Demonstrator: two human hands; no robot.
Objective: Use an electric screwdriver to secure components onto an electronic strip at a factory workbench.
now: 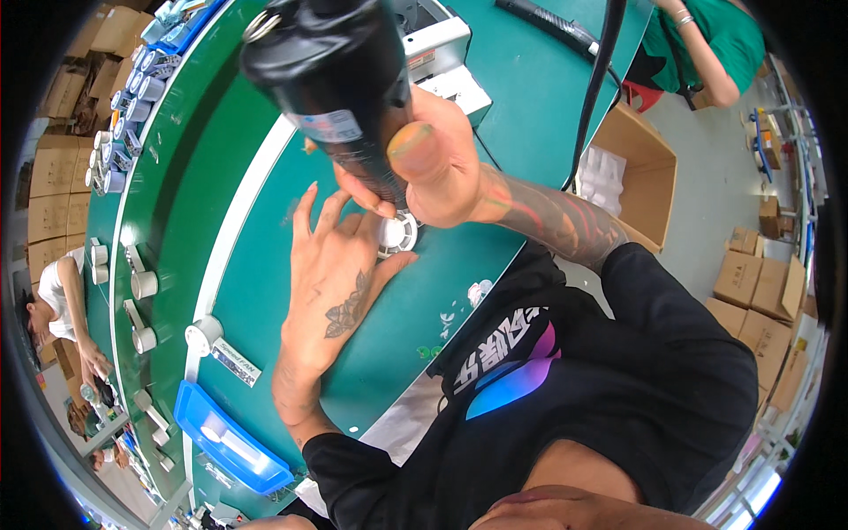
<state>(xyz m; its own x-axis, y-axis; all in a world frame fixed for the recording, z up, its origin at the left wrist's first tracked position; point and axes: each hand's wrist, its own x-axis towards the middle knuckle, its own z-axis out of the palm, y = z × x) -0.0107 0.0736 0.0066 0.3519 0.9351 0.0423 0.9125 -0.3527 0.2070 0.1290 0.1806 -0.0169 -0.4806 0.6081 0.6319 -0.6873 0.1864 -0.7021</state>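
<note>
My right hand (pixel 437 163) is wrapped round a black electric screwdriver (pixel 340 75), which stands upright with its lower end at a white round plastic part (pixel 399 233). The driver's tip is hidden behind my fingers. My left hand (pixel 331 274) lies low over the green table, its thumb and forefinger steadying the white part from both sides, the other fingers stretched out. Left of that hand lies a white device with a round head (pixel 203 336) and a flat printed handle (pixel 236 362).
A blue tray (pixel 225 446) holds a white part. Beyond a white rail runs a green conveyor (pixel 177 238) with several white round-headed devices. A white machine (pixel 437 49) and a black stick-shaped tool (pixel 548 26) sit farther off. An open carton (pixel 649 172) stands right. Co-workers (pixel 715 49) are nearby.
</note>
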